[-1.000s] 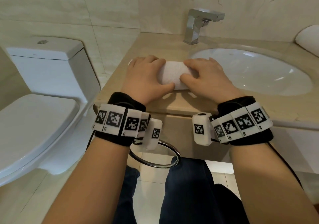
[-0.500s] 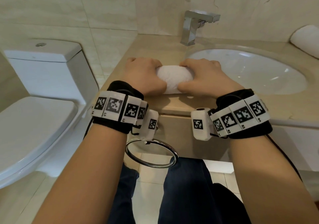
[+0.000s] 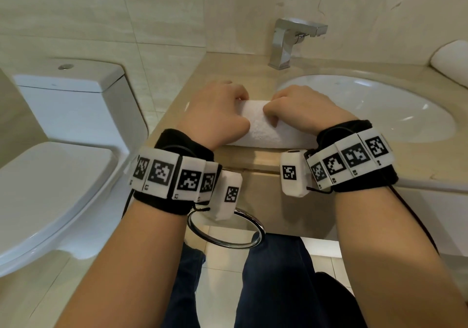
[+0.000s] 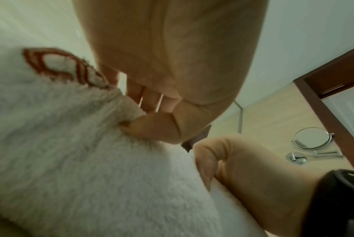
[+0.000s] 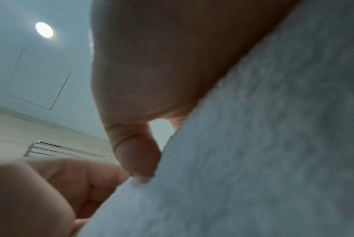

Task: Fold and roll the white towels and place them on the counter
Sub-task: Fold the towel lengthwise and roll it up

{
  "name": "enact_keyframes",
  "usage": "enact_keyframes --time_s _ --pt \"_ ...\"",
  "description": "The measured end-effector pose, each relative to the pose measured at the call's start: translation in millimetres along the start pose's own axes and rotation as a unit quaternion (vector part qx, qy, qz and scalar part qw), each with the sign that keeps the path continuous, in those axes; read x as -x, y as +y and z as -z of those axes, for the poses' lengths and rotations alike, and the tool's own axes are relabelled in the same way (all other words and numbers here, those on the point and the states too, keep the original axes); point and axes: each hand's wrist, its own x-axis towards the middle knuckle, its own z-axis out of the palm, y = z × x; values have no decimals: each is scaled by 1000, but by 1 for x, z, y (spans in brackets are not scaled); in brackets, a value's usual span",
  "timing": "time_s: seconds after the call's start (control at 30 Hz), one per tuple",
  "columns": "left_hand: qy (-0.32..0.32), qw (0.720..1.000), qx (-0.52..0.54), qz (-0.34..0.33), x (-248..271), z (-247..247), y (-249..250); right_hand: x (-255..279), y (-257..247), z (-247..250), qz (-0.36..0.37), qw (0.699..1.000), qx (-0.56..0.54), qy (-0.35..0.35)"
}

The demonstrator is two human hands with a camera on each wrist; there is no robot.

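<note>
A white towel point(image 3: 263, 127) lies rolled into a thick cylinder on the beige counter point(image 3: 235, 67), near its front edge and left of the sink. My left hand point(image 3: 217, 115) grips the roll's left part with fingers curled over its top. My right hand point(image 3: 301, 110) grips the right part the same way. In the left wrist view the fluffy towel point(image 4: 80, 160) shows a red embroidered mark, and my thumb presses into the pile. The right wrist view is filled by the towel point(image 5: 253, 152) with my thumb against it. A second rolled white towel point(image 3: 450, 59) lies at the counter's far right.
A white oval sink point(image 3: 379, 110) sits just right of my hands, with a chrome faucet point(image 3: 291, 41) behind it. A white toilet point(image 3: 58, 135) stands to the left. A chrome towel ring point(image 3: 225, 231) hangs below the counter edge.
The towel has gone from a partly flat fold to a thick roll. Both hands have curled over it and drawn it toward the counter's front edge.
</note>
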Motion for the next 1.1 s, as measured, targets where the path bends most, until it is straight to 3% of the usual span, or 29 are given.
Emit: enact_keyframes --time_s 0.13,0.33,0.67,0.73,0.87,0.97,1.1 --pt "-10 999 27 20 -3 0 -1 -2 3 -2 16 1000 -7 18" --pt "-57 996 -54 45 -19 -4 1 2 13 -12 108 985 -4 132" --pt "-85 989 -75 95 -33 -5 2 -4 19 -11 81 994 -2 68" --pt "-81 991 -69 83 -30 -4 3 -4 19 -11 75 995 13 68" --pt "-24 999 -47 -10 -16 2 4 -5 19 -12 74 995 31 67" --pt "-72 993 -86 -34 -7 3 5 -8 19 -13 74 994 27 72" --pt "-69 994 -80 -31 -5 1 5 -7 27 -13 97 992 10 76"
